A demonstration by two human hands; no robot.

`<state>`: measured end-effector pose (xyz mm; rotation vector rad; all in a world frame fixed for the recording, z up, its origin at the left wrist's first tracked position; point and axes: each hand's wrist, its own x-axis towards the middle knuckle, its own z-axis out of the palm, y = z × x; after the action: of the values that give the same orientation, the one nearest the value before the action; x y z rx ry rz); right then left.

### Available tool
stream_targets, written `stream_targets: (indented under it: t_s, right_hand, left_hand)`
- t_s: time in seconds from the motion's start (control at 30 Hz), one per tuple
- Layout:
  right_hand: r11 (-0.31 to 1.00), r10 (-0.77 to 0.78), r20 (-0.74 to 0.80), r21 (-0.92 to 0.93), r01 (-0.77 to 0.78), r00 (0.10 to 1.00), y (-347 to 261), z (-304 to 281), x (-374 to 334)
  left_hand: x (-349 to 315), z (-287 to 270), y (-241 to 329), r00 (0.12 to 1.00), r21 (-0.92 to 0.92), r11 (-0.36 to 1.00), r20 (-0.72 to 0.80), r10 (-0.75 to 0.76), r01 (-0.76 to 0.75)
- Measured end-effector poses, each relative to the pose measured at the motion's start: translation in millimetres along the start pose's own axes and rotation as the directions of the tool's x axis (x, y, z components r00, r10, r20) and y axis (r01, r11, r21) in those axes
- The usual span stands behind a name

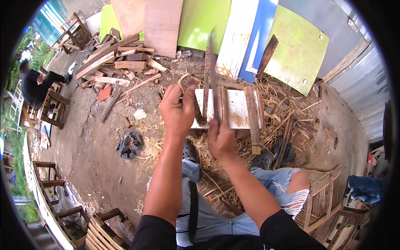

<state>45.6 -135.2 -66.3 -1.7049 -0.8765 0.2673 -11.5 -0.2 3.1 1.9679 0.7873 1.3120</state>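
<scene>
My left hand (177, 106) is closed round a short dark piece of wood (199, 111), whose lower end shows beyond the thumb. A pale curled wood shaving (183, 77) sticks up above those fingers. My right hand (221, 139) grips a long-bladed knife (214, 79) that points up and away, its blade slightly smeared by motion. Under and beyond both hands is a white board (238, 109) at knee height. Several wooden sticks lie across it, among them a brown one (251, 112) at the right and a narrow one (225, 106) beside the blade.
Wood shavings (283, 121) cover the ground around the board. Wood offcuts (129, 62) are heaped at the far left, before leaning green panels (204, 25). A black crumpled bag (129, 144) lies to the left. A person (35, 85) sits at the far left. Corrugated metal (354, 91) stands right.
</scene>
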Motion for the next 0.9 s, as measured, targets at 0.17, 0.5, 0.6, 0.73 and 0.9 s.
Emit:
stream_targets:
  t_s: [0.17,0.5,0.6,0.73,0.9]
  right_hand:
    - [0.904,0.24,0.215,-0.405,-0.137,0.946,54.5,23.4,-25.5]
    - [0.688,0.615,0.563,-0.042,-0.724,0.552,57.5,-16.8,6.1]
    - [0.751,0.63,0.454,-0.148,-0.644,0.63,51.2,-14.0,0.2]
    - [0.947,0.238,0.17,-0.258,-0.19,0.956,38.9,-13.7,-5.0]
    - [0.894,0.347,0.168,-0.357,-0.271,0.923,39.6,-0.6,-21.6]
  left_hand:
    - [-2.6,-2.9,5.1,1.0,0.08,0.997,0.018,0.017,-0.018]
    - [-5.5,-5.7,-10.5,0.998,-0.201,0.979,-0.053,-0.032,0.021]
    - [-4.9,-6.3,-16.4,0.998,-0.107,0.994,-0.055,-0.035,0.029]
    - [-1.0,-2.2,-20.7,0.997,-0.135,0.99,-0.064,-0.046,0.037]
    - [0.3,-3.9,-22.0,0.995,-0.149,0.986,-0.058,-0.087,0.077]
